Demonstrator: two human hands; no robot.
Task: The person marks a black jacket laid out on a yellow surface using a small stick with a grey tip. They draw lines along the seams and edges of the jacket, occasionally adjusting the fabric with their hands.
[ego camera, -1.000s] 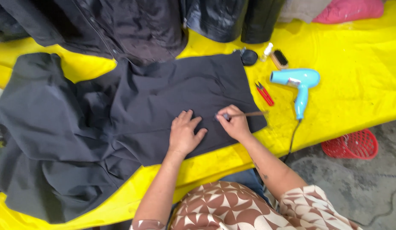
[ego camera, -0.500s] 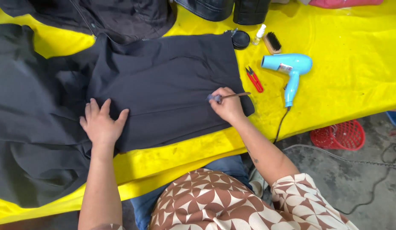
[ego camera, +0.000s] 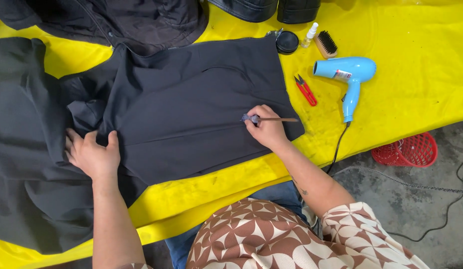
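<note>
A dark jacket lies spread flat on a yellow table cover. My right hand grips a thin wooden-handled brush, its tip pressed on the fabric near the jacket's right edge. My left hand lies flat with fingers spread on the jacket's left part, holding the cloth down.
A light blue hair dryer with a black cord lies right of the jacket, next to red thread snips. A round black tin, a small spray bottle and a shoe brush sit behind. A red basket stands on the floor.
My left hand has slid leftward across the jacket, away from the right hand. The right hand keeps the brush on the fabric.
</note>
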